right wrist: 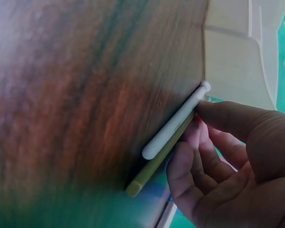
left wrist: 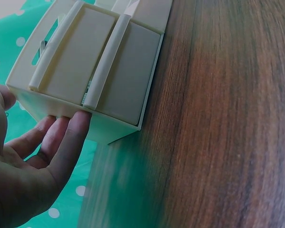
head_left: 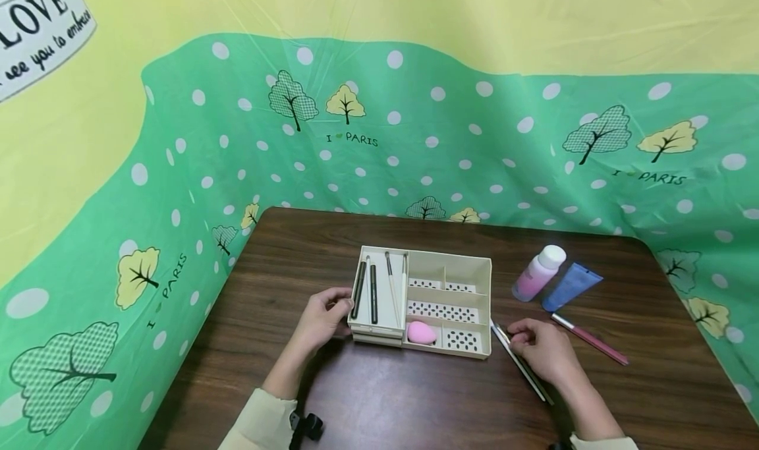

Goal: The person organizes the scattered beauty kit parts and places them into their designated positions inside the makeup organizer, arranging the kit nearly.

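My left hand rests its fingertips on the left side wall of a cream makeup organizer, with its thumb near the top rim. The organizer's left top holds black pens and slim brushes; two drawer fronts lie below. A pink makeup sponge sits in the front compartment beside it. To the organizer's right, my right hand pinches the upper end of an olive stick-shaped pencil between thumb and fingers. A white pen lies alongside it, pointing at the organizer's corner.
Farther right on the brown wooden table stands a pink bottle with a white cap. Beside it are a blue tube and a dark pink tube with a pale end. Patterned green and yellow cloth hangs behind the table.
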Available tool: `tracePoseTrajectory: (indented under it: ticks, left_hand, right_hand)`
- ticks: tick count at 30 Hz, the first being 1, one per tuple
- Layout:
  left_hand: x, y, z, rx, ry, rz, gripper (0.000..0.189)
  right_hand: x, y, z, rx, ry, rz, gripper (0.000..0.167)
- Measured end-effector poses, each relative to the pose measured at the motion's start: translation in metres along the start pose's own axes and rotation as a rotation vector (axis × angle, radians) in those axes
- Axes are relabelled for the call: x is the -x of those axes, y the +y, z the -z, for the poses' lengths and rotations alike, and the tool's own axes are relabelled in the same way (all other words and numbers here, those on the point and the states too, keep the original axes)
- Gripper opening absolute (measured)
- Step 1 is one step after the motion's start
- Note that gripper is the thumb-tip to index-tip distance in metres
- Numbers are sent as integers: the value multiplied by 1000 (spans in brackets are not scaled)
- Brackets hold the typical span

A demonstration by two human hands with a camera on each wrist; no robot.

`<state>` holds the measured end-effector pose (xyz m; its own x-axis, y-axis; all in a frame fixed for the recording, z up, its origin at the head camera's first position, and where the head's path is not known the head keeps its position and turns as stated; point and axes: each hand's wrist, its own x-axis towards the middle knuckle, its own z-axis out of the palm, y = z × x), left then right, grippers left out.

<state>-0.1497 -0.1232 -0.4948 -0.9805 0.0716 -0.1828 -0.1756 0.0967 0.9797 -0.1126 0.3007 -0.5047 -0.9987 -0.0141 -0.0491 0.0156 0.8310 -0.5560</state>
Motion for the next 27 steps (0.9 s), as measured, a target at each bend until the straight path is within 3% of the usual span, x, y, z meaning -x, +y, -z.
tracePoseTrajectory:
  ticks: [13, 21, 27]
  left_hand:
    - [0, -2, 1, -6, 3, -8, 33]
    - [-1, -3, 0, 1, 0, -5, 33]
    - [0, -1, 0, -1, 9, -5, 32]
  right_hand:
    - [4, -1, -3, 40, 38, -9, 13]
    - [5, -1, -4, 55, 60, -32, 27]
    - [6, -1, -2, 57, 39, -40, 19]
